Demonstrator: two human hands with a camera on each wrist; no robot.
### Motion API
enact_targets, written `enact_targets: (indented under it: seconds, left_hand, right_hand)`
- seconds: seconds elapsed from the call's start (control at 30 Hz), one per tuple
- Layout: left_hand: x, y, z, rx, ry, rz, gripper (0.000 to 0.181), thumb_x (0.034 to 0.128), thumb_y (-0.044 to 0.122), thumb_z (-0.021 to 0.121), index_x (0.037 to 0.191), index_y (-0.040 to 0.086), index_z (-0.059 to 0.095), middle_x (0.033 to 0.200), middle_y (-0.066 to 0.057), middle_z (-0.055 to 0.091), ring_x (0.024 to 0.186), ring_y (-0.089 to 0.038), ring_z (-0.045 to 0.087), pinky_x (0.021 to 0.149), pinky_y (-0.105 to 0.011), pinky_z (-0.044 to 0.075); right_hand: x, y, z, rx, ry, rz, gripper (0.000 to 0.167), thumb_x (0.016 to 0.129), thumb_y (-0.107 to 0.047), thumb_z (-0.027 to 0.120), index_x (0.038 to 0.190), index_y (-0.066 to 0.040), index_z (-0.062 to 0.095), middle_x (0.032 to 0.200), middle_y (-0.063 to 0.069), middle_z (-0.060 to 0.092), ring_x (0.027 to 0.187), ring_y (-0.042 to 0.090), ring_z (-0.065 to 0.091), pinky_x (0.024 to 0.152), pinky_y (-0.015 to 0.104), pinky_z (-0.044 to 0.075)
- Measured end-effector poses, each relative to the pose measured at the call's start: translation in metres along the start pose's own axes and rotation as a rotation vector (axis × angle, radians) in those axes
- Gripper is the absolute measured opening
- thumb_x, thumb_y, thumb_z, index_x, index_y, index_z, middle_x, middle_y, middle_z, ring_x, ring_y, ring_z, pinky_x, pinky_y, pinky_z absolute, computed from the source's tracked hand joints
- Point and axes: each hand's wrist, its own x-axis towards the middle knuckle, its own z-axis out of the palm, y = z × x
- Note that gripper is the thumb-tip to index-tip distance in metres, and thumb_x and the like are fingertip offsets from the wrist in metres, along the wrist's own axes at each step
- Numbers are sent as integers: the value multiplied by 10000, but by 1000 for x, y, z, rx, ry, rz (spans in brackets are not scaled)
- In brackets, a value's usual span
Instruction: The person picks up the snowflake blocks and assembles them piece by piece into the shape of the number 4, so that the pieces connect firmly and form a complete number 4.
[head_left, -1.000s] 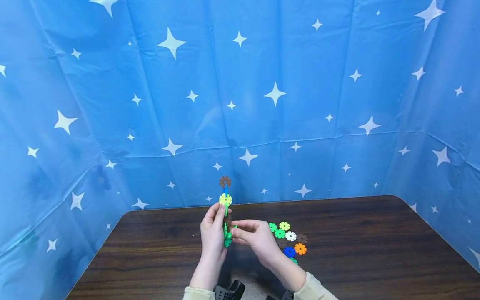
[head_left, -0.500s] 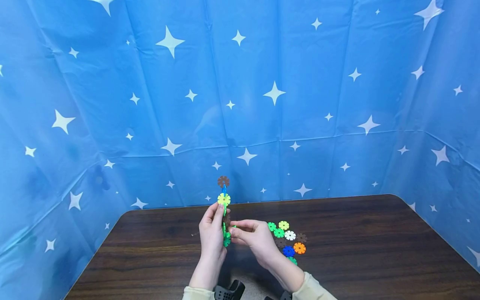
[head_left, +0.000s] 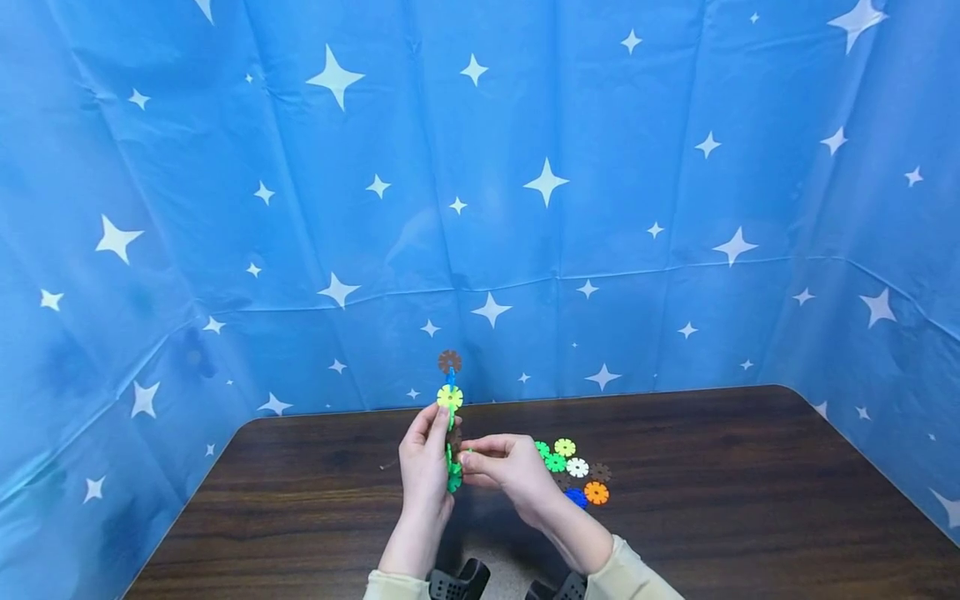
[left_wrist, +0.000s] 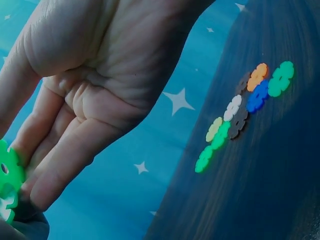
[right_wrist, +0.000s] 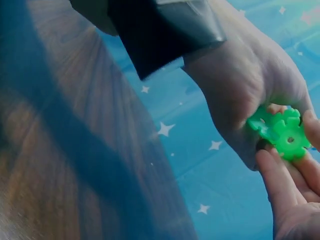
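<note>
My left hand [head_left: 424, 458] grips an upright chain of interlocking notched plastic discs. At its top are a brown disc [head_left: 450, 361], a blue disc [head_left: 451, 378] seen edge-on and a yellow disc [head_left: 450, 397]. Lower down, a green disc [head_left: 454, 482] shows beside the left palm. My right hand [head_left: 521, 475] meets the chain from the right, pinching a small green disc [head_left: 470, 451] between thumb and forefinger. Most of that disc is hidden by fingers. In the right wrist view, green discs [right_wrist: 291, 140] show up close between the two hands.
On the brown wooden table [head_left: 712, 492], right of the hands, lie several loose discs, among them a white disc [head_left: 577, 467], an orange disc [head_left: 597, 492] and a blue disc [head_left: 576, 498]. A blue star-patterned curtain [head_left: 480, 250] surrounds the table.
Both hands keep nearly the same hold. The right hand has tilted slightly, and its wrist now covers the nearest loose green disc in the head view.
</note>
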Motion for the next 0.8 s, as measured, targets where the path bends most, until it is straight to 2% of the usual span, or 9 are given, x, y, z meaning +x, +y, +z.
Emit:
enact_targets:
  seconds: [0.17, 0.33, 0.6, 0.73, 0.8]
  left_hand:
    - [1, 2, -2, 6, 29, -8, 243, 989, 238, 585, 1111, 36, 646, 886, -17, 644, 806, -114, 598, 663, -224, 476]
    - [0, 4, 0, -34, 4, 1, 258, 982, 255, 596, 1114, 37, 636, 880, -18, 645, 798, -114, 600, 676, -223, 484]
    - [-1, 5, 4, -28, 8, 12, 239, 993, 219, 578, 1131, 29, 627, 886, -21, 636, 792, -108, 601, 674, -218, 487]
    - [-1, 5, 3, -30, 24, 27, 224, 996, 205, 572, 1114, 23, 629, 863, -26, 638, 747, -97, 592, 629, -201, 471]
    - [-1, 6, 3, -30, 13, 28, 227, 997, 207, 570, 1115, 21, 625, 862, -27, 638, 736, -93, 587, 625, -199, 470]
  right_hand:
    - [0, 3, 5, 18, 22, -12, 335, 911, -63, 674, 1163, 149, 612, 1015, 176, 687, 878, 208, 697, 829, 413, 534]
    - [-1, 0, 5, 30, 38, -31, 337, 916, -87, 675, 1157, 141, 619, 1008, 154, 684, 883, 199, 695, 849, 445, 520]
    - [-3, -3, 2, 29, 21, -14, 314, 902, -61, 685, 1141, 135, 629, 995, 140, 688, 854, 184, 697, 841, 447, 525]
    - [-2, -3, 3, 28, -10, -7, 302, 904, -47, 677, 1132, 144, 626, 1003, 141, 692, 845, 179, 695, 849, 475, 517]
    - [-2, -4, 2, 28, -22, -4, 296, 905, -45, 674, 1128, 143, 627, 1006, 140, 691, 856, 183, 694, 856, 485, 511]
